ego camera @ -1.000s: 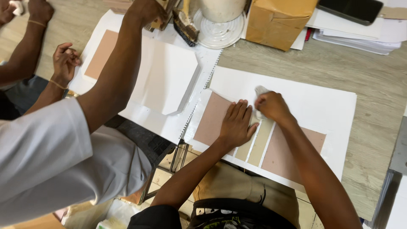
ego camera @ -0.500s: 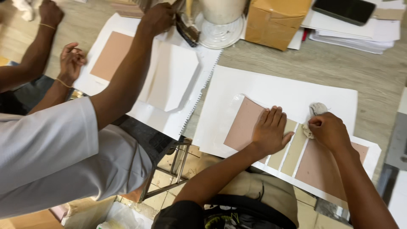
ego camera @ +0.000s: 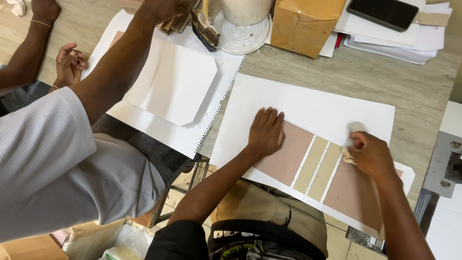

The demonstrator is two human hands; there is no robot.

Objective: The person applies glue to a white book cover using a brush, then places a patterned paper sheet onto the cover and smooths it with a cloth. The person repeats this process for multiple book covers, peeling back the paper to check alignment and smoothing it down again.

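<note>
Board (ego camera: pixel 308 103), white, large, flat on desk (ego camera: pixel 385 72), overhanging its near edge; pink and tan panels (ego camera: pixel 313 163) laid across it. Left hand (ego camera: pixel 266 132): grip flat and spread, pinning left pink panel. Right hand (ego camera: pixel 370 154): grip closed around cloth wad (ego camera: pixel 353 130), pressing at tan-pink seam. Step judged: rubbing panels down. Adjacent: co-worker's arm (ego camera: pixel 115 72) over second sheet (ego camera: pixel 173 82).

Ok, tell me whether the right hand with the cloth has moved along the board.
Yes. The right hand slid rightward, from the tan strips onto the right pink panel.
</note>
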